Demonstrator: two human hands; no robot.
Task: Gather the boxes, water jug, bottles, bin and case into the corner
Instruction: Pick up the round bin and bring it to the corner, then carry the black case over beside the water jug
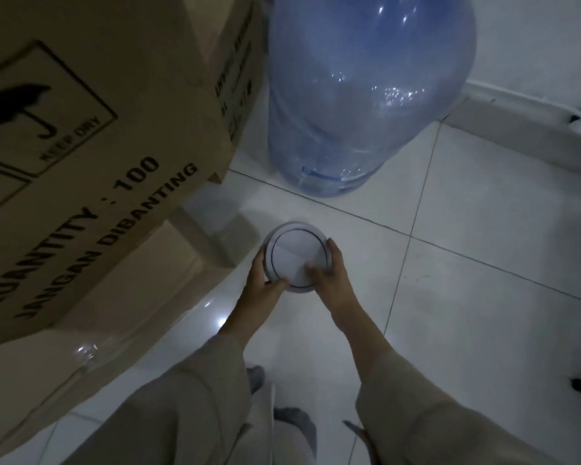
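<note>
- A large brown cardboard box (pixel 91 156) fills the left side, printed in black with an umbrella mark, "KEEP DRY", "QUANTITY : 100" and "JANGAN DIBANTING".
- A second, lower brown cardboard box (pixel 91 337) sits under and in front of it, with shiny clear tape along its top.
- The left hand (pixel 264 276) grips the left rim of a small round white bin with a dark ring on its lid (pixel 297 256); its fingers curl round the side and its thumb lies over the near edge.
- The bin sits directly between the two hands, just off the corner of the lower box; whether it rests on the white tiled floor (pixel 467 313) or is held just above it cannot be told.
- The right hand (pixel 329 273) clasps the right rim, thumb pressed on the lid, fingers wrapped round the far side.
- Beyond the bin, apart from it, stands a big translucent blue plastic water jug (pixel 366 95), close beside the large box and near the white wall skirting (pixel 517 109).
- Beige sleeves cover both forearms.
</note>
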